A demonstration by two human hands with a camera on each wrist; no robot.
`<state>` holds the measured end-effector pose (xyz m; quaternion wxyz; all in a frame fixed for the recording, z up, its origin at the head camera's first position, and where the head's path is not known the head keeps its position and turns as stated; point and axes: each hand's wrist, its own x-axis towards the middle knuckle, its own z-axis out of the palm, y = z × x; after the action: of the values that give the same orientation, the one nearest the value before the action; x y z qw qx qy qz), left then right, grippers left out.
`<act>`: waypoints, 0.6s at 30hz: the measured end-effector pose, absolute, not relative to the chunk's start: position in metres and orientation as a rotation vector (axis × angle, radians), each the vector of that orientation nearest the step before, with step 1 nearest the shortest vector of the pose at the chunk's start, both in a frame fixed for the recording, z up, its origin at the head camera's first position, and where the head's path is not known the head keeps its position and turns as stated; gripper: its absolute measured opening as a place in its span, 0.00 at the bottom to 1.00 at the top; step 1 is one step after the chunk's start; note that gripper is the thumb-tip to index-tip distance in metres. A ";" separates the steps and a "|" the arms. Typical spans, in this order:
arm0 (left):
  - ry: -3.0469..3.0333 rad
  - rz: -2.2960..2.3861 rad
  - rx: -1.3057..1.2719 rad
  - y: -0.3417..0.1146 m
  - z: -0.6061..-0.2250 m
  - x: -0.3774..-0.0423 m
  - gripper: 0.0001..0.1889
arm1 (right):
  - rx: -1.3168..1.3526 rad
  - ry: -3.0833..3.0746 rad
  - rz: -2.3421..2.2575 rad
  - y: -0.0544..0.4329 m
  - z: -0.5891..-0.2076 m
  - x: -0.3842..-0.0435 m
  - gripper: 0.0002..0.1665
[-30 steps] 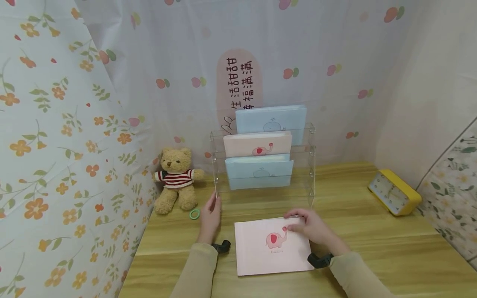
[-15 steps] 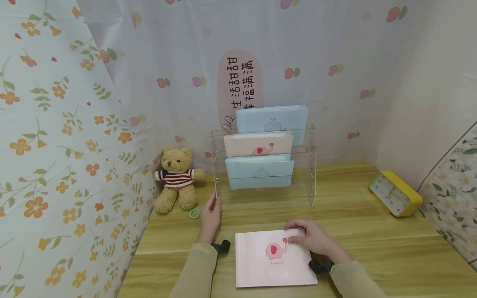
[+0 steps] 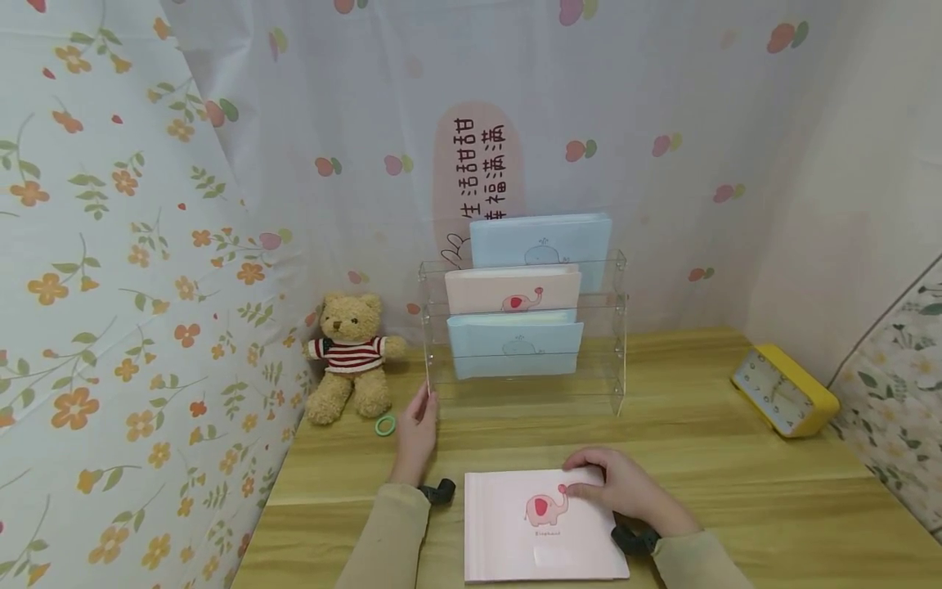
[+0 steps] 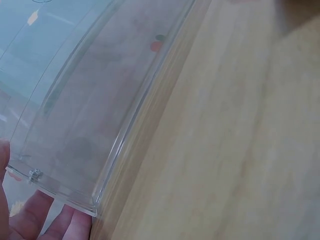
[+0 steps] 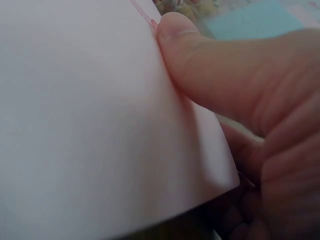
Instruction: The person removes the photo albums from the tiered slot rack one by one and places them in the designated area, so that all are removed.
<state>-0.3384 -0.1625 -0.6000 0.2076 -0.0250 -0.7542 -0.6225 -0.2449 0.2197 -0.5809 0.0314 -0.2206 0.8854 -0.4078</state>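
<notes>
In the head view, a pink booklet [image 3: 500, 532] with an elephant on its cover is at the near middle of the table. My right hand [image 3: 625, 491] pinches its far right edge, thumb on the cover and fingers underneath. The right wrist view shows the thumb [image 5: 215, 65] pressed on the booklet's pale cover [image 5: 90, 125]. My left hand [image 3: 416, 438] grips the lower left side of a clear acrylic rack [image 3: 621, 360]. In the left wrist view, fingers [image 4: 32, 215] show behind the rack's clear side panel, with the thumb in front.
The rack's tiers hold a blue whale booklet [image 3: 493, 241] at the top, a pink elephant booklet [image 3: 474, 290] and another blue one [image 3: 478, 352] lower. A teddy bear [image 3: 352, 356] and green ring [image 3: 385, 425] are at left. A yellow clock [image 3: 791, 393] stands at right.
My right hand has drawn the pink booklet away from the rack, toward the near edge of the table. The left hand stays on the rack's side.
</notes>
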 end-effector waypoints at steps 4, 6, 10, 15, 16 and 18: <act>-2.105 -1.710 -0.068 -0.162 -0.596 -0.337 0.27 | -0.699 2.731 -1.269 0.218 -0.582 -0.244 0.15; -2.138 -1.696 -0.042 -0.162 -0.593 -0.336 0.26 | -0.699 2.732 -1.281 0.218 -0.582 -0.244 0.16; -2.200 -1.704 0.017 -0.159 -0.584 -0.333 0.25 | -0.707 2.740 -1.288 0.217 -0.581 -0.243 0.17; -2.209 -1.689 0.049 -0.157 -0.585 -0.333 0.25 | -0.708 2.753 -1.288 0.217 -0.583 -0.242 0.16; -2.208 -1.689 0.045 -0.157 -0.586 -0.332 0.25 | -0.708 2.752 -1.296 0.217 -0.583 -0.242 0.15; -2.210 -1.716 0.059 -0.157 -0.586 -0.332 0.25 | -0.710 2.750 -1.310 0.217 -0.585 -0.241 0.15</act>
<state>-0.3316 -0.1567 -0.5863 0.1709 0.0207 -0.7780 -0.6042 -0.2410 0.2168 -0.5850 0.0071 -0.2269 0.8793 -0.4187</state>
